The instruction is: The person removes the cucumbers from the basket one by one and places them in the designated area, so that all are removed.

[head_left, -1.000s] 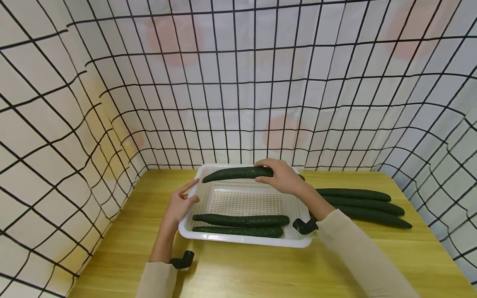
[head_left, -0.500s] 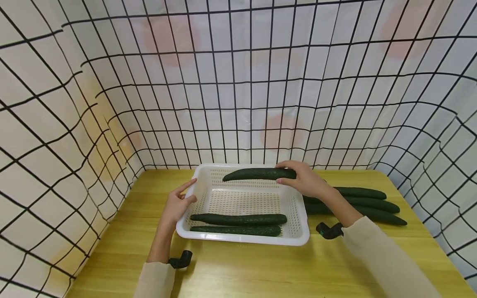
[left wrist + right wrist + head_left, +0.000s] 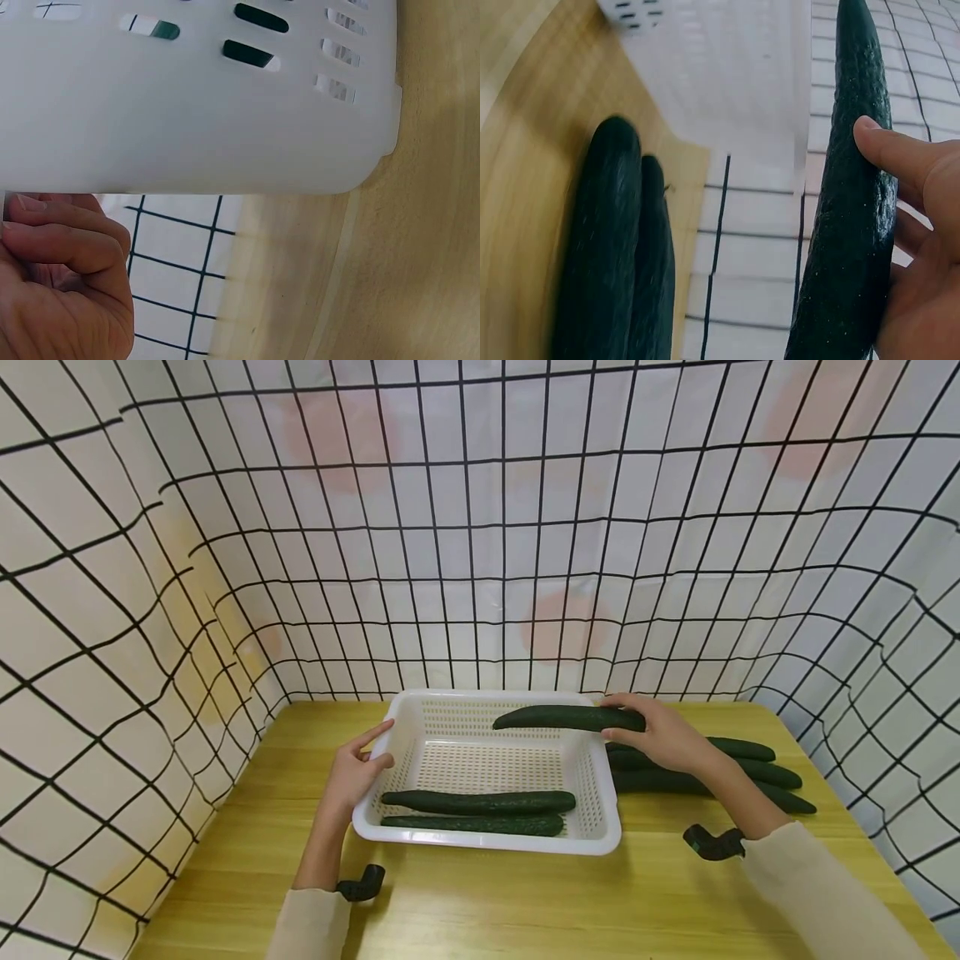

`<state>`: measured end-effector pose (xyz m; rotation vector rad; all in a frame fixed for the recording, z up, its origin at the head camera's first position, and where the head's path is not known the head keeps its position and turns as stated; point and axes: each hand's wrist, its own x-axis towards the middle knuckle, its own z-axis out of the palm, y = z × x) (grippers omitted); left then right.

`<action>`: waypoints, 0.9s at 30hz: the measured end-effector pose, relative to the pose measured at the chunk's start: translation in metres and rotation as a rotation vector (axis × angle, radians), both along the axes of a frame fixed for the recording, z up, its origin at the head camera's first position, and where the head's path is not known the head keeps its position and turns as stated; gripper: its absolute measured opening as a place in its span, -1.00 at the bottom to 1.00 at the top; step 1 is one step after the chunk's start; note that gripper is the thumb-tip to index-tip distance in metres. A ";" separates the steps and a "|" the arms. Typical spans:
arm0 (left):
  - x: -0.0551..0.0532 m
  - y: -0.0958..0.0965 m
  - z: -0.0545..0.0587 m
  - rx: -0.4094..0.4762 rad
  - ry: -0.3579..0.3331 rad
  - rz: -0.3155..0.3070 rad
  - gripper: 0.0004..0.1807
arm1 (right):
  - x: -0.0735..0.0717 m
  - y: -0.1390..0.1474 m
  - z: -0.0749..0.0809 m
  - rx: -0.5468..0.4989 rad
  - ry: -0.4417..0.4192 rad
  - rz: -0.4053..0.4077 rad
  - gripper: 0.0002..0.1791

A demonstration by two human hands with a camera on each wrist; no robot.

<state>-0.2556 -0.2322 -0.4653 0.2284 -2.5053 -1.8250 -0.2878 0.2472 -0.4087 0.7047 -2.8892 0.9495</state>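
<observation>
My right hand (image 3: 663, 737) grips a dark green cucumber (image 3: 558, 717) near its right end, thumb on one side and fingers on the other. This cucumber is level over the back right rim of a white perforated plastic basket (image 3: 495, 841), its tip pointing left. Close up in the right wrist view, its bumpy skin (image 3: 851, 202) shows beside the basket wall. My left hand (image 3: 354, 772) holds the basket's left rim, and in the left wrist view its fingers (image 3: 71, 240) are curled at the edge. Two cucumbers (image 3: 480, 802) lie side by side along the basket's front inside.
Several cucumbers (image 3: 780, 772) lie on the wooden table (image 3: 525, 910) right of the basket, partly under my right hand and forearm. A black wire grid (image 3: 502, 577) encloses the table at the back and sides. A black wrist camera (image 3: 712, 843) sits on my right wrist.
My right hand has carried the cucumber rightward, from over the basket's back to over its right rim. My left hand stays at the left rim, and the basket holds its place.
</observation>
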 end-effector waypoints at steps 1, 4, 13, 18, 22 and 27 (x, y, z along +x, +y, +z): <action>0.000 0.000 0.001 -0.003 -0.001 0.000 -0.33 | 0.001 0.004 0.000 0.003 0.002 -0.005 -0.35; 0.001 0.000 0.002 -0.011 -0.006 -0.001 -0.33 | 0.006 0.017 -0.002 0.008 0.015 -0.010 -0.38; 0.002 -0.001 0.003 -0.026 -0.007 -0.008 -0.32 | 0.020 0.056 -0.010 0.016 0.019 -0.044 -0.40; 0.002 0.000 0.003 -0.016 -0.008 -0.012 -0.33 | 0.026 0.076 -0.016 0.019 0.027 -0.064 -0.42; 0.003 0.000 0.004 -0.005 -0.013 -0.014 -0.33 | 0.033 0.091 -0.019 0.015 0.022 -0.087 -0.42; 0.004 0.001 0.004 0.010 -0.016 -0.016 -0.31 | 0.042 0.111 -0.025 0.013 0.038 -0.102 -0.44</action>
